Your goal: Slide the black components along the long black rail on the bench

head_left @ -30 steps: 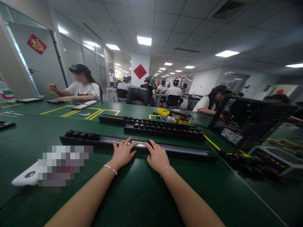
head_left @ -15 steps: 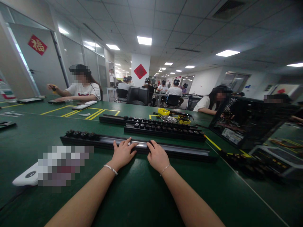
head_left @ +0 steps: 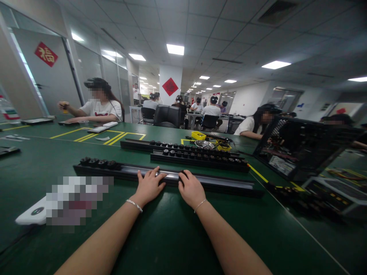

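Left hand [head_left: 149,186] lies palm down, fingers [head_left: 156,177] spread flat across the near rail [head_left: 218,182]; nothing is gripped, only pressed. Right hand [head_left: 190,188] sits just beside it, also palm down, fingertips [head_left: 183,175] curled onto the rail's near edge and over a small dark piece there; whether they pinch that piece I cannot tell. The rail is a long black strip with a bright metal channel, lying across the green table [head_left: 172,236] directly ahead. A cluster of black knobs [head_left: 99,163] sits at its left end, well apart from both hands. Two more rails [head_left: 197,156] filled with similar knobs lie behind it, near but not touching. Risks, as judged: both hands bear on the middle of a long, narrow strip, so an uneven push could pivot or slide it toward the rear rails and knock them. Flat fingers give pressure but no real hold, so a lift from here would likely slip. The piece under the right fingertips could skid along the channel or drop out. To the left, a white device [head_left: 31,214] lies near the left forearm; a sweep of that arm could shove it. Coworkers [head_left: 100,109] sit well away.
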Available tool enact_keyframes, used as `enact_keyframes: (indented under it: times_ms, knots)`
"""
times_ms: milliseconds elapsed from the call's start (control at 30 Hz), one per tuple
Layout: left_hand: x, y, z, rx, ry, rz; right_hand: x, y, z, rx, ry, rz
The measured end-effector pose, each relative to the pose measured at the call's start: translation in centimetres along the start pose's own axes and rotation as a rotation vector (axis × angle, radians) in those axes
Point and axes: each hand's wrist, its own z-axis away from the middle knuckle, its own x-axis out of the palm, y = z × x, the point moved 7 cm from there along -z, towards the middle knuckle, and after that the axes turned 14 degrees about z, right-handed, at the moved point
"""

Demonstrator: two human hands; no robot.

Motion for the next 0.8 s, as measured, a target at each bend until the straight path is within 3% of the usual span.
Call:
enact_keyframes:
  times_ms: [800]
  knots:
    - [0.3, -0.1, -0.1, 0.009, 0.017, 0.003, 1.0, 1.2, -0.8, 0.088, 0.042, -0.019]
